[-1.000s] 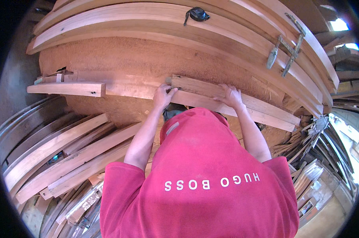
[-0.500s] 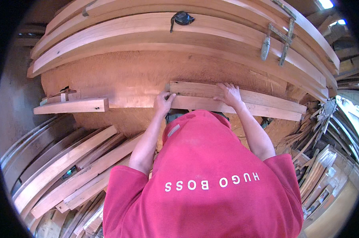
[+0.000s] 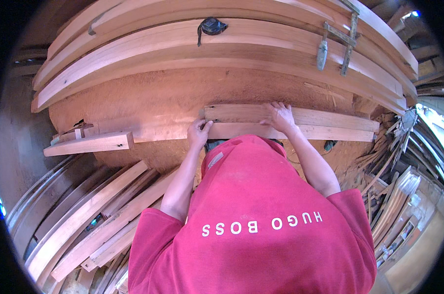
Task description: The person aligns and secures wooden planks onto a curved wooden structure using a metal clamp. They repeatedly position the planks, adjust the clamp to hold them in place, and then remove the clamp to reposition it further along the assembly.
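Note:
A squared wooden beam (image 3: 329,119) lies along the near side of the sawdust-covered bench, in front of my body. Its left end is held between the thumb and bent fingers of my left hand (image 3: 198,134). Farther right, my right hand (image 3: 281,119) grips the beam from above. The fingers of that hand reach over the far part of the upper face, and its thumb rests near the front edge. The underside of the beam is hidden.
Beyond the hands, long beams (image 3: 148,54) span the bench, bearing a black tape measure (image 3: 213,26) and a bar clamp (image 3: 348,43). A short wood block (image 3: 92,144) lies at left. Stacked planks (image 3: 109,218) stand lower left, with thin offcuts (image 3: 393,142) at right.
The head view has shifted slightly, so the bench and beams appear a little turned. Both hands keep the same places on the beam.

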`<state>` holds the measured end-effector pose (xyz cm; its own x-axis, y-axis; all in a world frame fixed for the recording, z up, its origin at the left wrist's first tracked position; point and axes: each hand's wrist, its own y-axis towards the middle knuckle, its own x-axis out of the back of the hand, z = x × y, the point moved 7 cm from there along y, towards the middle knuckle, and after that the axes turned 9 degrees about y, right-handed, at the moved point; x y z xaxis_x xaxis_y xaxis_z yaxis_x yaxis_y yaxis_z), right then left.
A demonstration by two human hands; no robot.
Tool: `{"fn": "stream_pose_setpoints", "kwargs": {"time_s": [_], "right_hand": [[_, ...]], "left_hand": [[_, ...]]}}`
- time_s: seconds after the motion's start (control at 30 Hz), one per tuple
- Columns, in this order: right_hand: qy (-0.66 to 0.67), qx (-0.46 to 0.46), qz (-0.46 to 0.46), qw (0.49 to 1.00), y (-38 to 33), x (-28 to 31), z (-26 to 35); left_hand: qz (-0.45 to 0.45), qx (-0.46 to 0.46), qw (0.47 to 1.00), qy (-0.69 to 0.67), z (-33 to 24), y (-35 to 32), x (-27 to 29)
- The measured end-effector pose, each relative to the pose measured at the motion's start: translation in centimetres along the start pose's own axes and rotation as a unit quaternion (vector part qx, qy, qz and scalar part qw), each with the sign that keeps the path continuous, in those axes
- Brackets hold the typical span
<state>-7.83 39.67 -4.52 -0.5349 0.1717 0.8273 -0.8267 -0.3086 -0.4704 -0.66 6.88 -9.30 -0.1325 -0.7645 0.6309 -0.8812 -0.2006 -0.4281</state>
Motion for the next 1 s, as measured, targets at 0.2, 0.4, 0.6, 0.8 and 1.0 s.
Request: {"fn": "stream_pose_setpoints", "kwargs": {"time_s": [0.2, 0.4, 0.6, 0.8, 1.0], "right_hand": [[0.002, 0.017, 0.012, 1.000, 0.1, 0.0, -0.2], [-0.064, 0.065, 0.016, 0.996, -1.2, -1.9, -0.6], [-0.072, 0.096, -0.023, 0.993, -3.5, 0.8, -3.2], [-0.109, -0.102, 0.086, 0.985, -9.5, 4.9, -13.3], [-0.168, -0.095, 0.068, 0.979, -10.6, 4.1, -17.7]], "left_hand": [[0.020, 0.021, 0.999, -0.022, 2.1, 0.8, -0.7], [0.055, -0.020, 0.998, -0.005, 2.1, 1.3, -0.6], [0.047, -0.146, 0.937, 0.315, -6.5, -0.4, 2.3], [0.195, -0.234, 0.820, 0.485, -11.1, -0.8, 0.0], [0.161, -0.294, 0.798, 0.500, -10.8, -0.7, -1.4]]}}
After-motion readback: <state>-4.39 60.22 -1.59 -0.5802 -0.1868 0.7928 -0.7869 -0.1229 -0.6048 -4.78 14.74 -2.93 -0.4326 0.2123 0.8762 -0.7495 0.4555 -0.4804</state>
